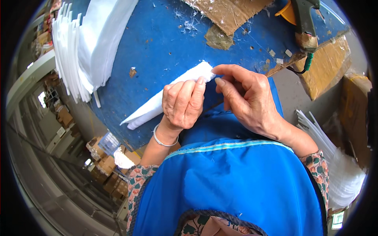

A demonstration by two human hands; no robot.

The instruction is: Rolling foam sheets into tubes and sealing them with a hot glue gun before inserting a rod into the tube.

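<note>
White folded fabric piece (157, 104) lies slantwise at the centre of the frame on the blue table (157, 47), its upper end pinched between both hands. The left hand (183, 104) clasps it with fingers curled over the cloth; the right hand (246, 96) grips the tip between thumb and forefinger. A stack of white fabric pieces (84, 47) sits at the upper left, a glue gun (305, 23) at the upper right, beside a cardboard scrap (228, 11).

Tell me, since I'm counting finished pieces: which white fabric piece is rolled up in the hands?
The rolled white piece lying slantwise on the blue table, pinched by both hands; the stacked white pieces at upper left lie untouched.
</note>
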